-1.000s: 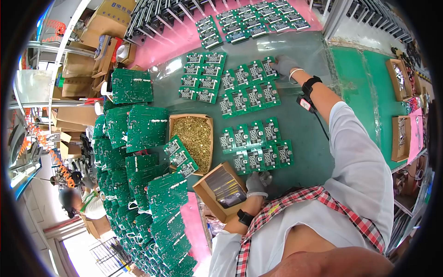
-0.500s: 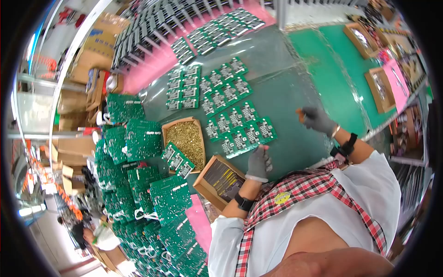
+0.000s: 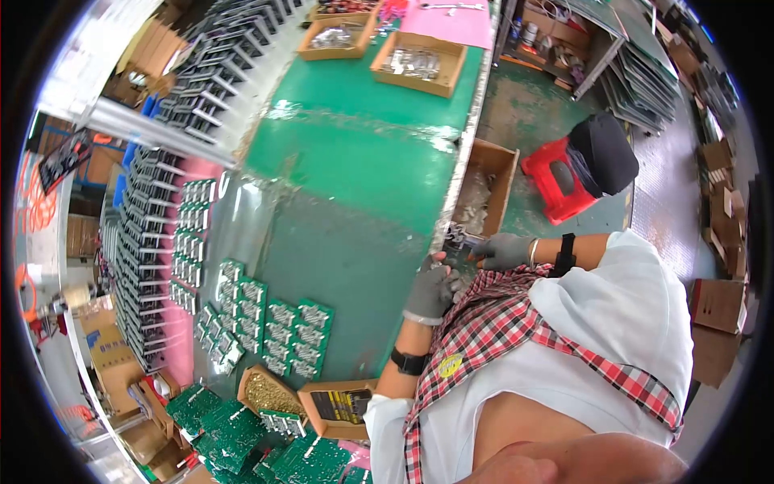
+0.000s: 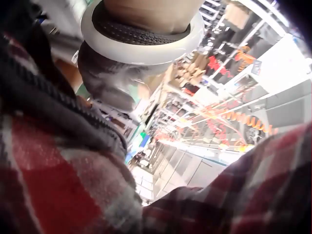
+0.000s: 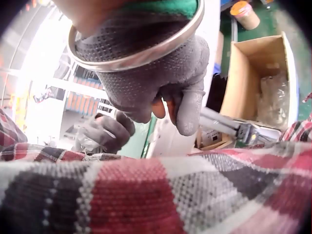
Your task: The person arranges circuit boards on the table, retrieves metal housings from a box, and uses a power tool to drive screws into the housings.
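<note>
In the head view my gloved left hand is at the table's front edge, close to the checked apron. Its fingers are loosely bent, and nothing shows in them. My gloved right hand hangs just past that edge, beside a cardboard box with clear plastic bags. The right wrist view shows its fingers pointing down with bare tips and no object between them. Rows of small green circuit boards with displays lie on the table to the left of my hands.
Trays of brown cardboard stand at the far end of the green table. A red stool with a black cover is on the floor to the right. Larger green boards are stacked at the lower left, near a box of small brass-coloured parts.
My view has swung right, toward the table's edge and the floor. My right hand has come back from the boards to the table's edge, and my left hand is nearer to it.
</note>
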Demonstrator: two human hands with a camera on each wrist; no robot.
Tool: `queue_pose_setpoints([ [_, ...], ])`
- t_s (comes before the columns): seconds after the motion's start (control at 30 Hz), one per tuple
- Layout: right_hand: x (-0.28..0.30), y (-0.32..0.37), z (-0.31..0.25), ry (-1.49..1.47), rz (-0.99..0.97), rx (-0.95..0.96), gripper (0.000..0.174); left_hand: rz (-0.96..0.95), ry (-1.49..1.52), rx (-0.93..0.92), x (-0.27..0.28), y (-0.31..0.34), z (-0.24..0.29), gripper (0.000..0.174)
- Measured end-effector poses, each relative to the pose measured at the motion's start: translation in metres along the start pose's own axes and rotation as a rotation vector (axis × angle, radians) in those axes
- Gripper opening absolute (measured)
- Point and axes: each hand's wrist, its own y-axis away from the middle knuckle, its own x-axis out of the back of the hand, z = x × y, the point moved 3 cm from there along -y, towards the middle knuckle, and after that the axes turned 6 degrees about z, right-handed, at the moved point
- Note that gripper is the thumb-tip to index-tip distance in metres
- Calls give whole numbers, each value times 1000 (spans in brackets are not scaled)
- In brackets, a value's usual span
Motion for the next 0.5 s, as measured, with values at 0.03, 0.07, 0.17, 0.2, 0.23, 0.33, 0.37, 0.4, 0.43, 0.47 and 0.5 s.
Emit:
queue_pose_setpoints([
  [0.03,6,11,27,-56,53,21,35,17,-7,50,-11,-24,-20,30],
  [0.07,11,23,60,-76,101,7,35,33,-9,93,-18,-51,-42,30],
  [0.17,35,62,148,-81,167,-101,35,210,-85,144,-7,-157,-106,34],
  [0.2,51,76,171,-75,140,-205,35,280,-81,145,-8,-192,-118,38],
  [0.23,62,88,203,-80,209,-197,33,346,-76,142,-11,-224,-124,43],
  [0.33,90,126,278,-258,309,-378,32,546,-50,141,-15,-280,-127,59],
  [0.37,97,134,287,-352,334,-395,31,600,-31,122,-15,-285,-128,64],
  [0.4,112,142,293,-441,352,-418,30,633,-1,98,-26,-279,-124,70],
  [0.43,124,146,299,-528,374,-436,29,673,2,-2,-37,-266,-123,78],
  [0.47,132,145,303,-509,348,-427,28,681,35,-51,-28,-264,-131,78],
  [0.5,138,141,304,-492,323,-416,28,689,67,-103,-11,-264,-140,78],
])
